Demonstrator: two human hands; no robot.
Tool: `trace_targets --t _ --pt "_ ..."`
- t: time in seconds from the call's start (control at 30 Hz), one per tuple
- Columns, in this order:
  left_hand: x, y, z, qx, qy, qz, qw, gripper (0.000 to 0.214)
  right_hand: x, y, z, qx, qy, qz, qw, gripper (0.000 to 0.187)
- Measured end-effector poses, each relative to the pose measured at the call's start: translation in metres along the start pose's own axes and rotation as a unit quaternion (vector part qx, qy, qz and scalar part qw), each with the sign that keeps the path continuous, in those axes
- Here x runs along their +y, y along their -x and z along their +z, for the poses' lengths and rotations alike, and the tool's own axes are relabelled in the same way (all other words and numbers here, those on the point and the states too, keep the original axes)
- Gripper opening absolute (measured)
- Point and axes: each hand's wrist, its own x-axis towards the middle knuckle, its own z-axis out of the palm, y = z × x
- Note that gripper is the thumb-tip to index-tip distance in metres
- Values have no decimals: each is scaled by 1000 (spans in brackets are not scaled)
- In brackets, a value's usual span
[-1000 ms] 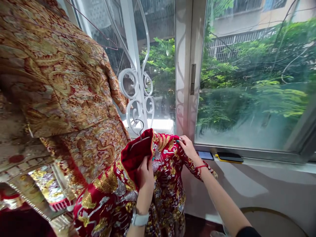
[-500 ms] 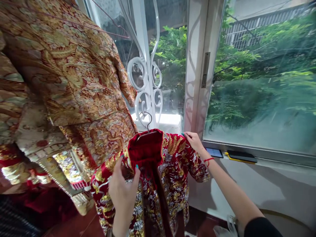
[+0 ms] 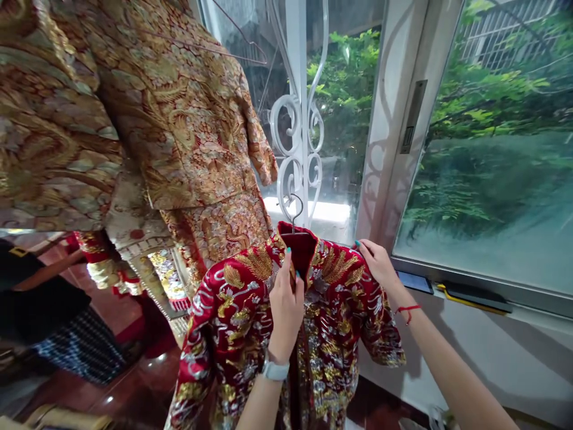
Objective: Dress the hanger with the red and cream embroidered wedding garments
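A red jacket point(image 3: 233, 310) embroidered in gold and silver hangs on a wire hanger point(image 3: 295, 210) hooked into the white scrolled window grille point(image 3: 299, 137). My left hand point(image 3: 286, 298) is closed on the jacket's front edge just below the collar. My right hand point(image 3: 378, 263) grips the jacket's right shoulder. A watch sits on my left wrist and a red thread on my right.
Gold brocade garments point(image 3: 179, 119) hang on the left, close to the red jacket. A window point(image 3: 492, 149) shows green trees outside. Flat dark items point(image 3: 474, 294) lie on the sill. Another person point(image 3: 40, 292) in dark clothes is at the far left, above a dark red floor.
The jacket's front, folded back to show its red lining, now lies shut. My left hand rose to the collar edge. The view shifted left, bringing another person into sight.
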Motion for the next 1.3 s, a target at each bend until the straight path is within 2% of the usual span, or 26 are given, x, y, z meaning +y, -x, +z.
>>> trace_targets --t 0.07,0.1,0.17,0.2,0.23,0.27,0.33,0.37,0.43,0.5,0.6,0.67,0.73,0.8,0.87,0.97,1.07,1.13,1.17,1.23,1.3 --pt "-12 7 -24 -19 44 33 998 48 -5 8 -5 -49 -15 -17 999 37" --pt "-19 7 -41 0 49 51 997 44 -5 13 -6 -76 -20 -24 997 38" --pt "-38 0 -78 99 16 48 994 34 -1 23 -7 -97 -23 -29 995 46" --pt "-51 -7 -96 155 -11 20 988 32 3 28 -6 -83 -24 -29 996 46" --pt "-67 -15 -112 185 -26 -28 982 36 7 31 -5 -60 -27 -30 997 43" --pt "-85 -23 -125 165 -17 -83 983 44 12 33 -3 -37 -33 -33 998 39" --pt "-125 -37 -139 18 52 -191 980 53 20 35 -1 -7 -45 -37 998 34" --pt "-143 -41 -140 -52 90 -245 964 56 22 33 -1 -3 -46 -36 998 34" --pt "-172 -46 -137 -106 123 -297 941 60 22 26 -5 -5 -40 -26 999 33" --pt "-184 -48 -132 -109 137 -309 935 66 18 14 -11 -27 -32 -17 999 34" --pt "-178 -45 -128 -95 143 -274 946 66 7 -8 -18 -71 -30 -25 997 36" --pt "-167 -38 -128 -34 99 -223 969 57 2 -18 -17 -58 -37 -26 997 38" --pt "-158 -24 -123 61 37 -182 981 49 0 -22 -10 -48 -41 -21 998 40" --pt "-152 -7 -114 132 -7 -184 974 47 1 -21 -1 -75 -36 -19 996 43" --pt "-149 8 -106 157 -22 -209 965 52 3 -16 2 -118 -30 -16 992 46" --pt "-150 23 -105 148 1 -231 962 60 11 -4 -7 -163 -28 3 986 51" --pt "-159 38 -123 93 65 -240 964 68 34 19 -24 -193 -34 47 979 74" --pt "-164 53 -137 43 106 -260 959 75 58 38 -32 -182 -33 76 980 86" --pt "-166 61 -142 22 113 -274 955 78 70 47 -34 -167 -27 84 982 86" --pt "-165 74 -146 0 99 -299 949 79 93 60 -32 -129 -7 85 988 70" --pt "-161 84 -142 18 59 -306 950 70 107 66 -25 -98 31 71 992 48"
